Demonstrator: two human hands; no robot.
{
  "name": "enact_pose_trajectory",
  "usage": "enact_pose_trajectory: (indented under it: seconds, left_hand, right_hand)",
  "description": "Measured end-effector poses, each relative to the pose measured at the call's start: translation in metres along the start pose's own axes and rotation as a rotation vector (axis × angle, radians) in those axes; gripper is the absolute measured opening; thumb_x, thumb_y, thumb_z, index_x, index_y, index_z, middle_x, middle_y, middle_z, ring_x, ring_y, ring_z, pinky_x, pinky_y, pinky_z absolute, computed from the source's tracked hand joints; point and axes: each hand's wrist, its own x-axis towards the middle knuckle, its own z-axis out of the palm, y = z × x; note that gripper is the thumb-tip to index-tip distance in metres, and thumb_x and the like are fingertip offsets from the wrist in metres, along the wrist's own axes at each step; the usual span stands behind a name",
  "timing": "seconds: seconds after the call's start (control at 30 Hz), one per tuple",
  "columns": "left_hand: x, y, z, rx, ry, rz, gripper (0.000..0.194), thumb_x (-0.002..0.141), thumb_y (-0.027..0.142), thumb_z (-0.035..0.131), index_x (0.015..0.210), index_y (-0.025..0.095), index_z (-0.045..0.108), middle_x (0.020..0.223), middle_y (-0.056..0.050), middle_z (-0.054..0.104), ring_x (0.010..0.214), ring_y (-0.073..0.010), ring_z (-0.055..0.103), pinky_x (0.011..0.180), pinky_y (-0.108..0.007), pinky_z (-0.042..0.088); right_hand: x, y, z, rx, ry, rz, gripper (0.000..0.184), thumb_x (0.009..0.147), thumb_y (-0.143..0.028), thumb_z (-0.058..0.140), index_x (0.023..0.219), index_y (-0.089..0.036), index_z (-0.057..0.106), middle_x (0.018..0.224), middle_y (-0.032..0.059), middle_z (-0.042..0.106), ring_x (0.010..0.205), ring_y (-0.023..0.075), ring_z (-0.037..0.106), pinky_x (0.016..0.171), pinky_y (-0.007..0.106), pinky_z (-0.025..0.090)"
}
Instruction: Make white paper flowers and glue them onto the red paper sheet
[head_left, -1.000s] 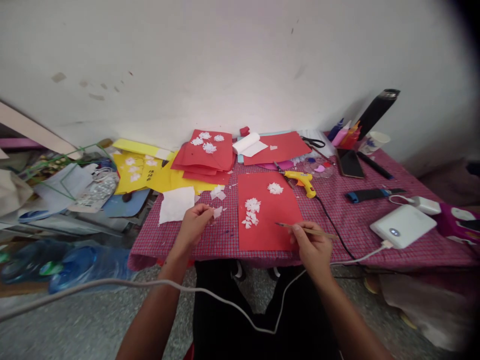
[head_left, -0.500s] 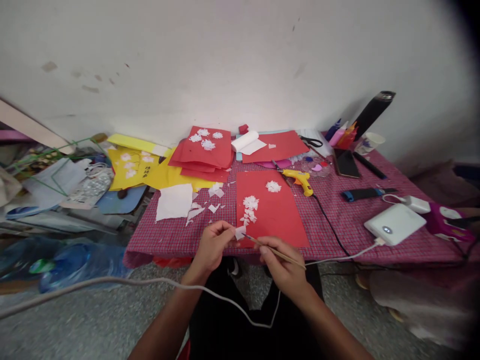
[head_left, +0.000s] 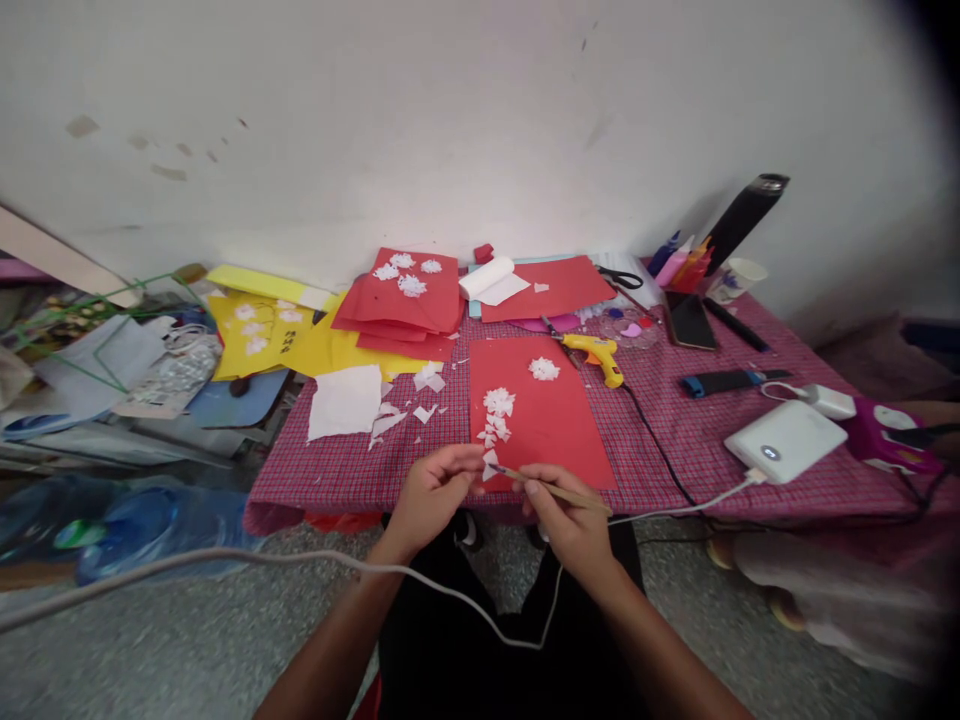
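Observation:
In my right hand [head_left: 574,515] is a slim wooden stick [head_left: 562,492], its dark, narrow tip pointing left like a fine brush. A small piece of white paper [head_left: 490,466] sits at that tip, over the lower left edge of a red sheet [head_left: 551,430]. My left hand [head_left: 439,495] is just left of the paper, fingers stretched out and thumb apart; whether a fingertip touches the paper is unclear. Folded white petals [head_left: 495,430] and a crumpled white paper flower [head_left: 499,402] lie on the red sheet, with another white flower [head_left: 544,369] farther right.
Left of the red sheet lie a white paper square [head_left: 345,402] and torn scraps [head_left: 386,420]. A yellow glue gun [head_left: 596,352] rests to the right, its cord trailing forward. A white power bank [head_left: 785,442] is at the right. A pale cable [head_left: 337,562] crosses before my arms.
My left fingers have let go of the flat paper piece and spread apart. The paper now looks folded at the stick's tip. The view has shifted slightly.

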Motion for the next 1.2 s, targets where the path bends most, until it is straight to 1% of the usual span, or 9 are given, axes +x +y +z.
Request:
enact_pose_trajectory:
  seconds: [0.13, 0.33, 0.53, 0.7, 0.8, 0.87, 0.93, 1.07, 1.2]
  left_hand:
    - [0.000, -0.003, 0.003, -0.014, -0.005, -0.013, 0.025, 0.076, 0.025, 0.073, 0.100, 0.017, 0.071, 0.092, -0.005, 0.075, 0.083, -0.0163, 0.070, 0.077, -0.028, 0.057]
    - [-0.001, -0.007, 0.009, 0.004, 0.028, -0.035, 0.020, 0.074, 0.031, 0.078, 0.086, 0.016, 0.072, 0.077, -0.003, 0.073, 0.069, -0.0139, 0.067, 0.066, -0.025, 0.056]
    - [-0.006, 0.000, 0.014, 0.068, 0.026, -0.032, 0.016, 0.076, 0.032, 0.074, 0.084, 0.018, 0.075, 0.072, -0.002, 0.072, 0.063, -0.0142, 0.066, 0.063, -0.026, 0.056]
    - [-0.012, -0.005, 0.018, 0.049, -0.005, -0.032, 0.017, 0.077, 0.031, 0.073, 0.086, 0.017, 0.074, 0.070, -0.003, 0.072, 0.059, -0.0135, 0.065, 0.060, -0.026, 0.054]
    - [-0.014, -0.015, 0.018, 0.007, -0.031, -0.048, 0.020, 0.077, 0.032, 0.074, 0.087, 0.015, 0.074, 0.071, -0.005, 0.072, 0.059, -0.0133, 0.064, 0.059, -0.025, 0.053]
    - [-0.013, -0.022, 0.017, -0.060, -0.037, -0.076, 0.023, 0.077, 0.034, 0.075, 0.088, 0.014, 0.073, 0.072, -0.005, 0.073, 0.060, -0.0136, 0.065, 0.057, -0.025, 0.053]
    - [-0.012, -0.026, 0.016, -0.128, -0.038, -0.107, 0.025, 0.076, 0.034, 0.076, 0.089, 0.014, 0.072, 0.073, -0.006, 0.072, 0.061, -0.0141, 0.065, 0.056, -0.025, 0.053]
    - [-0.013, -0.026, 0.017, -0.158, -0.045, -0.136, 0.024, 0.076, 0.034, 0.077, 0.089, 0.014, 0.071, 0.075, -0.006, 0.073, 0.062, -0.0139, 0.065, 0.056, -0.025, 0.053]
    - [-0.015, -0.022, 0.019, -0.044, -0.054, -0.110, 0.022, 0.077, 0.033, 0.076, 0.086, 0.014, 0.072, 0.075, -0.006, 0.073, 0.059, -0.0118, 0.063, 0.057, -0.024, 0.052]
  right_hand:
    - [0.002, -0.001, -0.001, 0.186, 0.020, 0.094, 0.015, 0.091, -0.032, 0.065, 0.097, -0.019, 0.069, 0.076, 0.0029, 0.071, 0.056, 0.0132, 0.060, 0.051, 0.024, 0.049]
    - [0.003, 0.004, -0.005, 0.360, -0.039, 0.167, 0.014, 0.090, -0.030, 0.066, 0.099, -0.020, 0.069, 0.080, 0.0034, 0.074, 0.055, 0.0117, 0.060, 0.053, 0.024, 0.049]
    - [0.004, -0.001, -0.003, 0.261, -0.003, 0.133, 0.019, 0.087, -0.036, 0.069, 0.096, -0.019, 0.072, 0.074, 0.0041, 0.074, 0.048, 0.0137, 0.060, 0.047, 0.028, 0.051]
    - [-0.001, 0.002, 0.000, 0.133, 0.075, 0.070, 0.025, 0.090, -0.036, 0.065, 0.073, -0.019, 0.073, 0.072, 0.0039, 0.069, 0.049, 0.0130, 0.060, 0.047, 0.026, 0.049]
    - [-0.004, 0.010, -0.005, 0.236, 0.055, 0.080, 0.015, 0.089, -0.034, 0.067, 0.094, -0.022, 0.075, 0.071, 0.0019, 0.069, 0.050, 0.0129, 0.059, 0.048, 0.026, 0.050]
    - [-0.004, 0.012, -0.010, 0.292, -0.033, 0.073, 0.020, 0.087, -0.032, 0.071, 0.104, -0.023, 0.073, 0.075, 0.0018, 0.070, 0.052, 0.0136, 0.061, 0.049, 0.027, 0.051]
    - [-0.003, 0.010, -0.013, 0.255, -0.085, 0.050, 0.013, 0.085, -0.031, 0.072, 0.094, -0.021, 0.075, 0.079, 0.0036, 0.071, 0.052, 0.0138, 0.062, 0.051, 0.029, 0.052]
    - [0.000, 0.004, -0.010, 0.188, -0.020, 0.081, 0.016, 0.087, -0.032, 0.069, 0.080, -0.019, 0.072, 0.073, 0.0025, 0.069, 0.048, 0.0126, 0.060, 0.047, 0.026, 0.050]
    - [-0.001, 0.007, -0.009, 0.244, 0.014, 0.121, 0.015, 0.088, -0.035, 0.069, 0.086, -0.020, 0.070, 0.070, 0.0010, 0.067, 0.048, 0.0127, 0.058, 0.045, 0.025, 0.047]
